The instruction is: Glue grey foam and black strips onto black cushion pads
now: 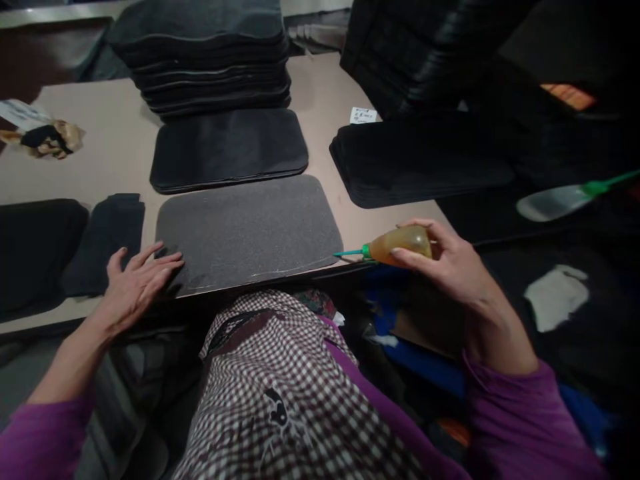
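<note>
A dark grey panel with rounded corners (250, 227) lies flat at the table's near edge. My left hand (140, 283) rests on its near left corner with the fingers spread. In my right hand (445, 257) is a glue bottle (400, 245), amber inside and lying almost level. Its thin green nozzle points left and meets the panel near its right end. A thin shiny line of glue runs along the panel's near edge, from the nozzle tip leftward.
Behind the panel lie black panels (230, 147) and a tall stack of them (210, 60). More black panels (420, 160) sit to the right, beside a white label (363, 115). Dark pieces (105, 240) lie at left. A second bottle (550, 203) is at far right.
</note>
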Motion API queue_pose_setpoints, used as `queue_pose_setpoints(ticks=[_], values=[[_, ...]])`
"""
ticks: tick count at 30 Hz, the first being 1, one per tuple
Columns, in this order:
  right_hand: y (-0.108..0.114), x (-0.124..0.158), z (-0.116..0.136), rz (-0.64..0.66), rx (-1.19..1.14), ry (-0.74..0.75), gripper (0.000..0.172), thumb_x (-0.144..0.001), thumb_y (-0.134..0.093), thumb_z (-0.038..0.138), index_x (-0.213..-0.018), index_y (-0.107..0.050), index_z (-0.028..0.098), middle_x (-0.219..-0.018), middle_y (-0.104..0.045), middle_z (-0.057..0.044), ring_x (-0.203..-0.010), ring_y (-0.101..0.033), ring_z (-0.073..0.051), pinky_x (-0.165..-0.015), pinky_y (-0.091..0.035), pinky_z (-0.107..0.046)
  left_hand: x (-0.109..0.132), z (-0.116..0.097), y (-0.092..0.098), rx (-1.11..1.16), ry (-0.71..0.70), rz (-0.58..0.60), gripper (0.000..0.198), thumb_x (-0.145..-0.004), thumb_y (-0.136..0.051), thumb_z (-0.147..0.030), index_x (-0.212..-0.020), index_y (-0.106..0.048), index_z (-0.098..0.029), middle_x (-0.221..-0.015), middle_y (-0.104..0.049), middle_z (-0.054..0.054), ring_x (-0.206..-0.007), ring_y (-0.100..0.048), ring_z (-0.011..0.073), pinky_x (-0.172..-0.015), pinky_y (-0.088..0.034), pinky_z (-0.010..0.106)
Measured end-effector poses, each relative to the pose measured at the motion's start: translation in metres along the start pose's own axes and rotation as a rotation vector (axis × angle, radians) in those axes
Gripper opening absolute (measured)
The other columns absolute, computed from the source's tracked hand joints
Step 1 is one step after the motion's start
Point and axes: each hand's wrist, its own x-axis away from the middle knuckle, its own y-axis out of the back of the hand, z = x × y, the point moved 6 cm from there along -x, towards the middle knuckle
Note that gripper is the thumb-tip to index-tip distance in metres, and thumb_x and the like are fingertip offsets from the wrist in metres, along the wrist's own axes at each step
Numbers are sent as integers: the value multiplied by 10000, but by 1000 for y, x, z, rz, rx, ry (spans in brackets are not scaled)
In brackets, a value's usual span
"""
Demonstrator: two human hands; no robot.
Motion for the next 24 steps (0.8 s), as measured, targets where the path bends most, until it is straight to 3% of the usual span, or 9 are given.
queue_pose_setpoints(ticks=[4,9,14,19,22,24], values=[[6,3,-14,-133,-4,-24,577,-768,-834,615,-1228,-675,306,-1063,-725,-38,-882,-706,-297,-770,-605,-451,-4,-2,0,-22,-6,5,450,-992,-415,-368,-1386,-618,-446,-1472,-670,-80,-1520,-476,294,-1289,-135,695],[-3,11,-22,-237,-53,-16,576,-776,-832,587,-1234,-670,279,-1128,-713,-52,-951,-705,-294,-833,-605,-460,-5,-3,-4,-92,12,15,434,-1017,-411,-418,-1428,-540,-468,-1490,-657,-66,-1537,-455,267,-1308,-131,655],[-1,26,-36,-204,-163,-151,563,-737,-858,570,-1188,-692,277,-1074,-726,-47,-867,-714,-287,-689,-618,-415,-5,-10,-12,-58,-56,-31,425,-990,-498,-455,-1385,-625,-359,-1429,-689,78,-1525,-455,363,-1295,-97,680],[-1,35,-37,-107,-229,-296,515,-705,-882,553,-1125,-741,291,-974,-720,-64,-720,-657,-242,-528,-528,-343,-4,-16,-9,-3,-6,-49,382,-1016,-496,-450,-1323,-685,-323,-1428,-653,108,-1561,-378,361,-1283,-148,675],[-17,32,-32,-104,-366,-371,481,-724,-879,514,-1143,-743,321,-951,-694,-89,-600,-570,-197,-441,-425,-331,-7,-13,-3,69,76,-68,367,-1032,-478,-453,-1245,-728,-291,-1513,-546,102,-1576,-313,342,-1270,-255,608],[-41,25,-18,-68,-450,-354,483,-731,-878,501,-1163,-728,346,-940,-678,-85,-560,-533,-180,-428,-415,-336,-11,-4,2,149,142,-109,350,-1028,-485,-451,-1192,-720,-251,-1521,-507,109,-1548,-342,310,-1262,-303,554]])
